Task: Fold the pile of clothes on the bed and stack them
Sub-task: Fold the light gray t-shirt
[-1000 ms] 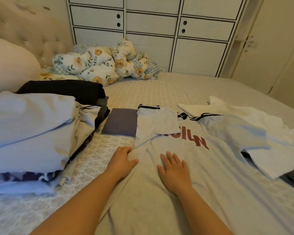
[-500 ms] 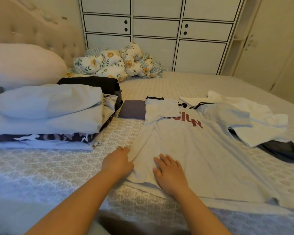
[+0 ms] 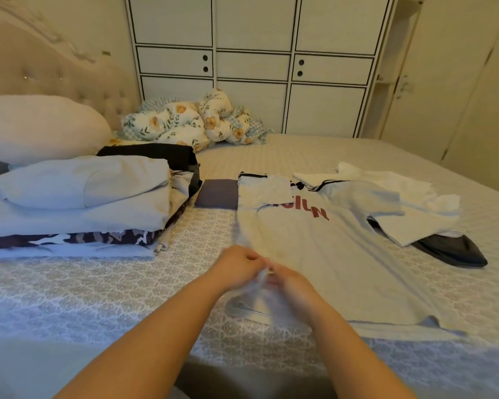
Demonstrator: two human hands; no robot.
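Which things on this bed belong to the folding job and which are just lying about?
Job: grey T-shirt, gripped by left hand and right hand; folded stack; white clothes; dark garment.
Lying about: pillow; floral quilt.

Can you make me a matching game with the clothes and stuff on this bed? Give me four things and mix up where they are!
Things
1. grey T-shirt with red letters
2. flowery blanket
3. stack of folded clothes
4. dark garment

Places
A. bunched up at the far side of the bed, in front of the cupboards
B. on the right, poking out from under a white garment
C. on the left, near the pillow
D. spread flat in the middle, with both hands at its near left corner

Pairs: 1-D, 2-A, 3-C, 4-B
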